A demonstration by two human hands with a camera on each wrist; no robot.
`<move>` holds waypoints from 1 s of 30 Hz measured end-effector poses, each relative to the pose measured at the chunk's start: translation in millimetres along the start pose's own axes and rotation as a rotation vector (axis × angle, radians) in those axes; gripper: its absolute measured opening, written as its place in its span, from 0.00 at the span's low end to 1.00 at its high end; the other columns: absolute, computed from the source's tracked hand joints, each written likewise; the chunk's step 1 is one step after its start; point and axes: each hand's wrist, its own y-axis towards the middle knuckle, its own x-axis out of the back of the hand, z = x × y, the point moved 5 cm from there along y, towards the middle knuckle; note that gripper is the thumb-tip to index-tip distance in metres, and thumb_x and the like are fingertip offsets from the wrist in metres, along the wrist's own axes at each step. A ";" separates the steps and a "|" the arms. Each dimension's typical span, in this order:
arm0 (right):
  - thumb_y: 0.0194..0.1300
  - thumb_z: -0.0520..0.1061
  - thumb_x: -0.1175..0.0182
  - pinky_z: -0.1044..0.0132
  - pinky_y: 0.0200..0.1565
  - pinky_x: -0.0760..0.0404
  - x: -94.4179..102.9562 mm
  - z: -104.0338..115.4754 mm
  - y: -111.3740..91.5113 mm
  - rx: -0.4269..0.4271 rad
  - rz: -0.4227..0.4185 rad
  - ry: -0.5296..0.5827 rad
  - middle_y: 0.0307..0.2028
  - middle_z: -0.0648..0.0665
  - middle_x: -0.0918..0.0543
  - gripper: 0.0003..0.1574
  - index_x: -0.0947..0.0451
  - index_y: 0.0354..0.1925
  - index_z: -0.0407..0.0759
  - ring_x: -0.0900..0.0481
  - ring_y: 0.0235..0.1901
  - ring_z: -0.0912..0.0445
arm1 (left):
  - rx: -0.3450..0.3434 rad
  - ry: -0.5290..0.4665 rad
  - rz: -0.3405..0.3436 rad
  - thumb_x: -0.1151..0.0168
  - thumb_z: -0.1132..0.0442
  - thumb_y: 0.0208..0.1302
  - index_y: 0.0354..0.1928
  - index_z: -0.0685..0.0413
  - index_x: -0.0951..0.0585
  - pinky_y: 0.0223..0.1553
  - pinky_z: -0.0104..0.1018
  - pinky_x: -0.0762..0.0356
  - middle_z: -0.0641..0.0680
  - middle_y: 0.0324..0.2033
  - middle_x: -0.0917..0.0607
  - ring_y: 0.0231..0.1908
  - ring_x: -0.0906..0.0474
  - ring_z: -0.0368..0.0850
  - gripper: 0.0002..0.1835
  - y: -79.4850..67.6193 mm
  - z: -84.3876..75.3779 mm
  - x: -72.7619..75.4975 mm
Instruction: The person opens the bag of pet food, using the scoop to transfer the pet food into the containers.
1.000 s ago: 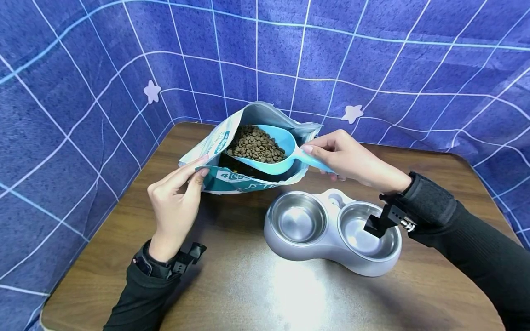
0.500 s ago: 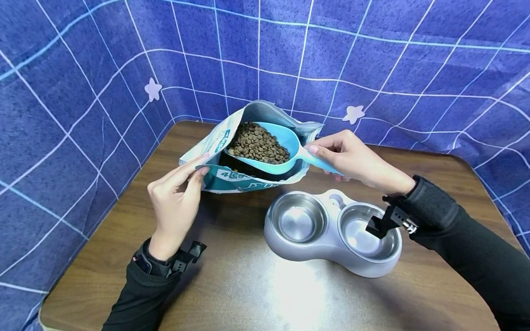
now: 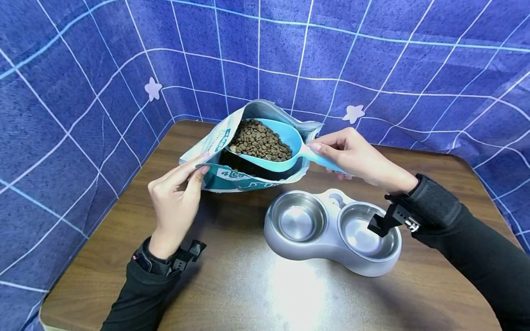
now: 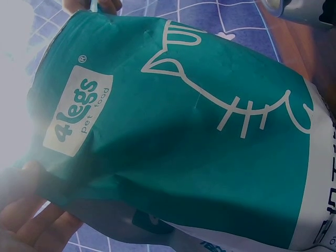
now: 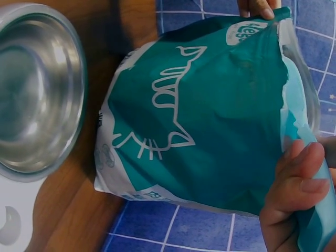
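Observation:
A teal and white pet food bag (image 4: 210,157) stands with its mouth wide at the back of the table. My left hand (image 3: 175,207) pinches the left corner of its rim between thumb and fingers. In the bag's mouth is a light blue scoop (image 3: 291,138), heaped with brown kibble (image 3: 262,141). My right hand (image 3: 358,156) grips the scoop's handle at the bag's right side. In the right wrist view, the fingers (image 5: 307,173) curl round that handle. The bag's lower inside is dark, so its contents there are hard to make out.
A grey double pet bowl (image 3: 327,250) with two steel dishes stands in front of the bag, under my right wrist. The wooden table (image 3: 232,285) reaches to a blue gridded cloth (image 3: 290,55) behind and at the left.
The loaded scoop has risen slightly and shifted a little to the right within the bag's mouth, together with my right hand. My left hand keeps its hold on the bag's rim.

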 end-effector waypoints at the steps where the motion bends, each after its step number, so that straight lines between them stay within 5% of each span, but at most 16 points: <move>1: 0.73 0.48 0.48 0.65 0.12 0.35 1.4 1.1 -0.3 -0.003 -0.004 -0.010 0.19 0.40 0.26 0.18 0.19 0.49 0.39 0.32 0.11 0.55 | -0.001 -0.002 -0.001 0.33 0.74 0.56 0.42 0.65 0.14 0.29 0.22 0.33 0.56 0.39 0.13 0.31 0.24 0.34 0.10 0.4 -0.1 0.0; 6: 0.72 0.49 0.47 0.66 0.12 0.37 7.8 5.9 -1.7 -0.029 -0.033 -0.032 0.17 0.40 0.25 0.17 0.18 0.48 0.40 0.32 0.11 0.54 | -0.006 -0.010 -0.008 0.33 0.74 0.56 0.41 0.65 0.14 0.27 0.23 0.34 0.56 0.38 0.13 0.31 0.23 0.35 0.09 4.2 0.1 0.0; 11: 0.71 0.49 0.46 0.66 0.12 0.37 10.4 8.3 -2.9 -0.052 -0.033 -0.025 0.17 0.41 0.26 0.18 0.18 0.49 0.40 0.33 0.11 0.54 | 0.005 -0.023 -0.021 0.33 0.74 0.55 0.39 0.67 0.14 0.43 0.26 0.25 0.58 0.38 0.13 0.41 0.18 0.42 0.08 9.1 1.5 0.4; 14: 0.71 0.48 0.46 0.66 0.12 0.36 11.3 9.3 -3.8 -0.062 -0.033 -0.012 0.17 0.42 0.26 0.18 0.18 0.49 0.39 0.33 0.11 0.54 | 0.012 -0.023 -0.018 0.32 0.74 0.55 0.39 0.68 0.14 0.43 0.26 0.24 0.58 0.38 0.14 0.42 0.18 0.44 0.08 10.3 2.1 0.7; 23: 0.73 0.46 0.48 0.65 0.13 0.33 19.5 18.7 -4.6 -0.044 -0.021 -0.026 0.24 0.42 0.25 0.18 0.19 0.51 0.38 0.33 0.12 0.55 | 0.029 -0.029 -0.027 0.31 0.75 0.53 0.38 0.68 0.14 0.41 0.24 0.25 0.60 0.37 0.14 0.41 0.18 0.38 0.09 12.5 2.2 2.1; 30: 0.73 0.43 0.50 0.64 0.13 0.32 26.1 23.0 -4.7 -0.017 -0.006 -0.018 0.20 0.44 0.28 0.17 0.19 0.50 0.36 0.34 0.11 0.56 | 0.061 -0.047 -0.041 0.31 0.76 0.53 0.37 0.68 0.14 0.36 0.21 0.27 0.60 0.35 0.13 0.35 0.20 0.31 0.08 14.6 3.8 3.4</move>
